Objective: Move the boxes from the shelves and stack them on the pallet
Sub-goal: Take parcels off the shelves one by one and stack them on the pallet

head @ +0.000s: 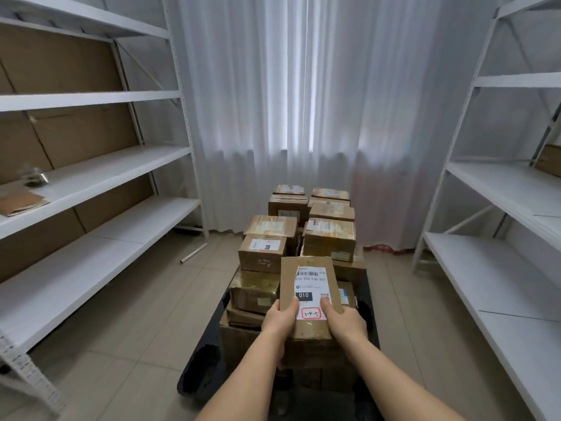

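Observation:
A brown cardboard box [309, 268] with a white shipping label is held over the near end of the stack. My left hand [280, 319] grips its near left edge and my right hand [344, 320] grips its near right edge, thumbs on top. Below it, several taped cardboard boxes [329, 235] are stacked in two rows on a black pallet [202, 369] on the tiled floor. The boxes under my hands are partly hidden.
White metal shelving [100, 174] lines the left wall, with a flat piece of cardboard [21, 202] and a small metal object on one shelf. More white shelving [498, 189] stands at the right, with a box [549, 161] at its far edge. A metal tube [194, 253] lies on the floor.

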